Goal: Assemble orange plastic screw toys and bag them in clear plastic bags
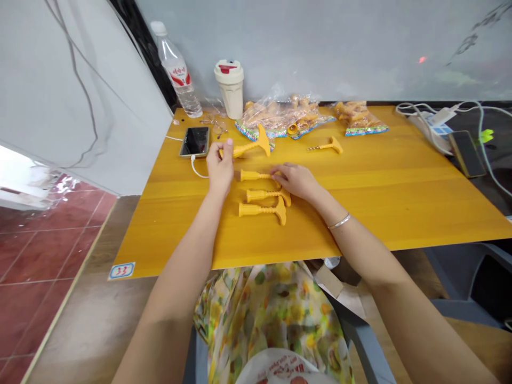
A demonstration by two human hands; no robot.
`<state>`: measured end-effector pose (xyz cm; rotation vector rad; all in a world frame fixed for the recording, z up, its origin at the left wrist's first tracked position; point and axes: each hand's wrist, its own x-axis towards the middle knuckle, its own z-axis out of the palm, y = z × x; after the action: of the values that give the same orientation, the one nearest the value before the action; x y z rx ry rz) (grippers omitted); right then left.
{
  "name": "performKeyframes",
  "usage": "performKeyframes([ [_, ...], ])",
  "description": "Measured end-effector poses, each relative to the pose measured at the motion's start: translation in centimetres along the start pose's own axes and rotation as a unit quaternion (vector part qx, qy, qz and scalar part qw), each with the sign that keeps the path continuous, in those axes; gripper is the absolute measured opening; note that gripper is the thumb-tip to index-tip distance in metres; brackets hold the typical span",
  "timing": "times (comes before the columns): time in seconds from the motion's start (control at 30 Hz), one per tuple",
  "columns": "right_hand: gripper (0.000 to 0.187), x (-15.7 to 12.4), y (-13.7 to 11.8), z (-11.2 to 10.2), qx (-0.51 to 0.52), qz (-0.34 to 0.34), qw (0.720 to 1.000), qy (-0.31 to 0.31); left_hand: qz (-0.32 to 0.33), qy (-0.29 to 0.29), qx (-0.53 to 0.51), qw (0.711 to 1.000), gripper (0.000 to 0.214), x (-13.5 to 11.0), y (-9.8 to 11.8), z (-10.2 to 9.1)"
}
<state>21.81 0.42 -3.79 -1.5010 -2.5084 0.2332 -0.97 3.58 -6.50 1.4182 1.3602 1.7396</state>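
My left hand point(221, 165) is closed round the stem of a yellow plastic plunger-shaped toy point(253, 144), held just above the yellow table point(400, 197). My right hand point(296, 180) rests with fingers curled on the wide end of another yellow toy point(256, 175) lying on the table. Two more of the same toys lie in a row below it, one point(266, 196) in the middle and one point(264, 210) nearest me. A fifth toy point(328, 145) lies alone farther back.
Clear bags point(280, 118) of yellow parts and another bag point(358, 118) sit at the back. A phone point(195, 142) on a cable, a water bottle point(177, 70) and a cream cup point(230, 88) stand back left. A power strip, cables and another phone point(466, 153) lie right.
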Motion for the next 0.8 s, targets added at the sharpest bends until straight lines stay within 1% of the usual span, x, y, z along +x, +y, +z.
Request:
performKeyframes([
  [0.1, 0.022, 0.0, 0.0, -0.5, 0.022, -0.017, 0.999, -0.032, -0.008, -0.013, 0.062, 0.998, 0.040, -0.3, -0.4, 0.2],
  [0.2, 0.018, 0.1, 0.1, -0.8, 0.071, -0.037, 0.995, -0.052, -0.022, -0.056, 0.142, 0.988, 0.035, -0.6, -0.6, 0.2],
  [0.3, 0.017, 0.1, 0.3, -0.8, 0.108, -0.054, 0.991, -0.064, -0.004, -0.091, 0.191, 0.977, 0.036, -0.7, -0.6, 0.0],
  [0.37, 0.017, 0.2, 0.7, -0.8, 0.132, -0.061, 0.987, -0.062, 0.014, -0.127, 0.227, 0.965, 0.037, -0.8, -0.5, -0.3],
  [0.47, 0.021, 0.5, 1.8, -0.6, 0.161, -0.050, 0.986, -0.016, 0.033, -0.170, 0.286, 0.942, 0.035, -1.0, -0.3, -0.7],
  [0.53, 0.025, 1.0, 3.0, -0.5, 0.161, -0.036, 0.986, 0.039, 0.045, -0.162, 0.306, 0.937, 0.030, -1.0, -0.2, -0.9],
  [0.6, 0.027, 1.4, 4.6, -0.4, 0.135, -0.024, 0.985, 0.105, 0.052, -0.153, 0.311, 0.937, 0.026, -1.1, 0.1, -1.0],
  [0.63, 0.029, 1.5, 5.5, -0.4, 0.114, -0.016, 0.984, 0.136, 0.055, -0.161, 0.310, 0.935, 0.025, -1.1, 0.2, -1.0],
  [0.7, 0.032, 1.6, 7.4, -0.5, 0.059, 0.018, 0.981, 0.185, 0.061, -0.204, 0.303, 0.929, 0.025, -1.1, 0.4, -1.1],
  [0.8, 0.041, 1.3, 10.2, -0.5, -0.012, 0.117, 0.969, 0.217, 0.060, -0.278, 0.293, 0.913, 0.026, -1.0, 0.4, -1.3],
])
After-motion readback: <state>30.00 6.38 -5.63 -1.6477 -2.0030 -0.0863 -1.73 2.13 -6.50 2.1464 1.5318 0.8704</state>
